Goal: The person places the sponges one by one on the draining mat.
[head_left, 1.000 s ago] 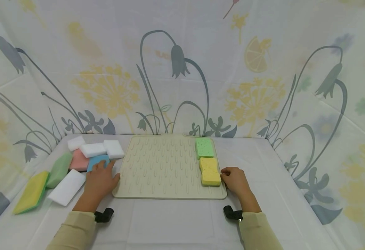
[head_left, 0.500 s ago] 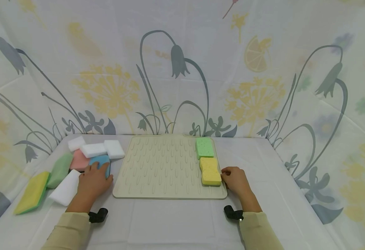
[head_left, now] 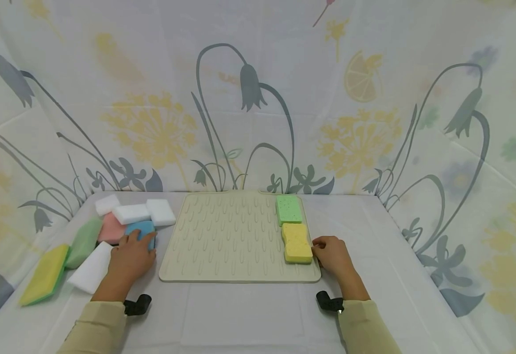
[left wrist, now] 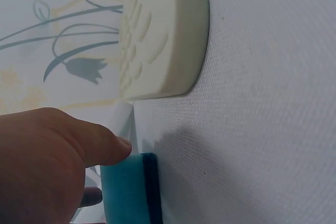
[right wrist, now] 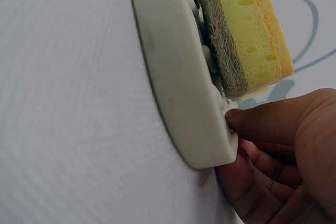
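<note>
- Centre of the desk, close to its far edge: pale mat with raised bumps, bearing green sponge and yellow sponge, one behind the other along the right side
- Between the mat and the desk's left edge: blue sponge, dark layer downward, just beside pink sponge
- On the blue sponge: left hand, fingers relaxed and loosely spread, with no grip evident; pressure impossible to tell
- At the mat's near right corner: right hand, with the rim pinched between thumb and curled fingers
- Toward the desk's far left corner: three white blocks
- Changed within the last second: left hand drawn leftward, thumb away from the mat's edge; right hand and mat unmoved
- Inferred: work now centred on the blue sponge, touched but not yet lifted, with the mat steadied from the right
</note>
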{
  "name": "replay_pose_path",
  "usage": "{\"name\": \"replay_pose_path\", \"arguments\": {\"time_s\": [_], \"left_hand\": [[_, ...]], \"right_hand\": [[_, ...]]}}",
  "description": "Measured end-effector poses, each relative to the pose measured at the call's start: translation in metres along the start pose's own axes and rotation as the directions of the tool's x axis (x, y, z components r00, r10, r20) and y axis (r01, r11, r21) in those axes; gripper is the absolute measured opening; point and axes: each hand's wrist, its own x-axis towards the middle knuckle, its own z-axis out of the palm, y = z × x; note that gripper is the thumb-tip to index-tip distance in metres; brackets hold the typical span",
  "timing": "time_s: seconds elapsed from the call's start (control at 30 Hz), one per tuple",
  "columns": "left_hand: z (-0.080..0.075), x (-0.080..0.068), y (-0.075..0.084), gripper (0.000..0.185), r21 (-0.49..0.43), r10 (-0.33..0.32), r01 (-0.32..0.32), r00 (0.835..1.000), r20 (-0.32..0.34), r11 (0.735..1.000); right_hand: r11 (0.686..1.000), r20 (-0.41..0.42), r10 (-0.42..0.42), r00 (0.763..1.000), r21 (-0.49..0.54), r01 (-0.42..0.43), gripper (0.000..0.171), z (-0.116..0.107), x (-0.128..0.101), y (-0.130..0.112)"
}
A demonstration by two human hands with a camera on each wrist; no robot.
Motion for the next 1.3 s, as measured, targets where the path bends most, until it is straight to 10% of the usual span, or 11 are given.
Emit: {"name": "replay_pose_path", "arguments": {"time_s": [1.3], "left_hand": [[-0.014, -0.008, 0.014, 0.045, -0.023, 0.101, -0.106, 0.983, -0.156, 0.994]], "right_hand": [[1.0, -0.009, -0.005, 1.0, 0.008, 0.006, 0.029, 0.001, 0.0, 0.0]]}}
